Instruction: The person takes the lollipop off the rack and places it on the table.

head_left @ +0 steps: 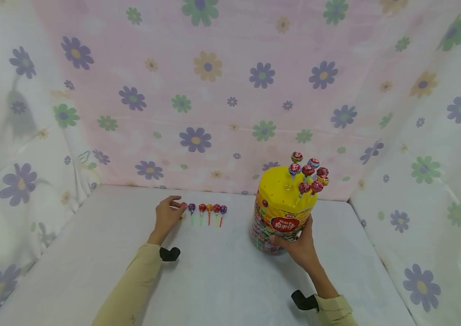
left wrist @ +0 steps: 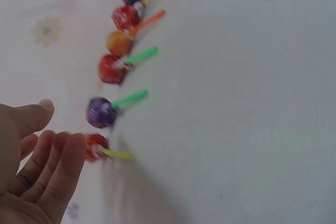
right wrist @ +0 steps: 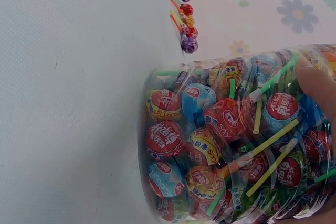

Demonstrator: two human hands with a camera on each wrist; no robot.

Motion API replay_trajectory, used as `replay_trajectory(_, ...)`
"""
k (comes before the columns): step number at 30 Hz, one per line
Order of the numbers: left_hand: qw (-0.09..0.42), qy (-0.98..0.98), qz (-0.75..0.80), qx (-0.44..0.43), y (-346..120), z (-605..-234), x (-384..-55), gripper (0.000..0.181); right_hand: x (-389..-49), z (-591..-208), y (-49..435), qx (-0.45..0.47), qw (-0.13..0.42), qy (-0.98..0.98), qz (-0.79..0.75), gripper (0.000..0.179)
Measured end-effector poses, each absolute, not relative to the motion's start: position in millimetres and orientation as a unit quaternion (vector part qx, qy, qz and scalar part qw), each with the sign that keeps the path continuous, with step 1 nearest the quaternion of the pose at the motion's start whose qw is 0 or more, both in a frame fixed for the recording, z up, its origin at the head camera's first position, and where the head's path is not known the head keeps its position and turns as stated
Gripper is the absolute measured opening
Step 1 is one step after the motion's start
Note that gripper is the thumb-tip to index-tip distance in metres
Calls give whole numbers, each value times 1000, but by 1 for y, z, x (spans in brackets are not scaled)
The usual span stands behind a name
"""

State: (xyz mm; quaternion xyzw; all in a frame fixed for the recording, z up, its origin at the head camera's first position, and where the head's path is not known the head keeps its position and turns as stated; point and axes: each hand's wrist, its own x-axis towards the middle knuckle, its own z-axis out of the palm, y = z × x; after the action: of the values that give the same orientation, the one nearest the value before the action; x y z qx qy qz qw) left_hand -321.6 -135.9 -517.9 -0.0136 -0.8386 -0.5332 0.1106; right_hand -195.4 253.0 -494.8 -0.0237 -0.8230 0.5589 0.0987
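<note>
A row of several lollipops point(head_left: 209, 208) lies on the table, heads toward the back and sticks toward me. My left hand point(head_left: 168, 215) is at the row's left end, fingertips right beside a red lollipop point(left wrist: 97, 147) with a yellow stick; in the left wrist view thumb and fingers stand apart. Just beyond it lies a purple lollipop point(left wrist: 102, 112) on a green stick. On the right, my right hand point(head_left: 302, 246) grips the lower side of a clear lollipop jar point(right wrist: 210, 145) packed with wrapped lollipops. Its yellow lid point(head_left: 276, 183) carries several lollipops point(head_left: 308, 170) standing upright.
The white tabletop point(head_left: 222, 276) ends at a flowered cloth backdrop point(head_left: 230, 113), with similar cloth on both sides. Small holes dot the jar's lid. Black wrist-worn pieces point(head_left: 170, 254) sit at both cuffs.
</note>
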Motion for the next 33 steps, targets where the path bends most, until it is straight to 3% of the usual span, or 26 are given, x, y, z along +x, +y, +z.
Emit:
replay_trajectory(20,159,-729,-626,-228,-42,-415,-282,32,-194,-492,251,-26,96,-822,561,115)
replay_trajectory(33,126,-694,-623,-338,40,-365,-253,36,-193,-488,249,-28,95,-823,559,114)
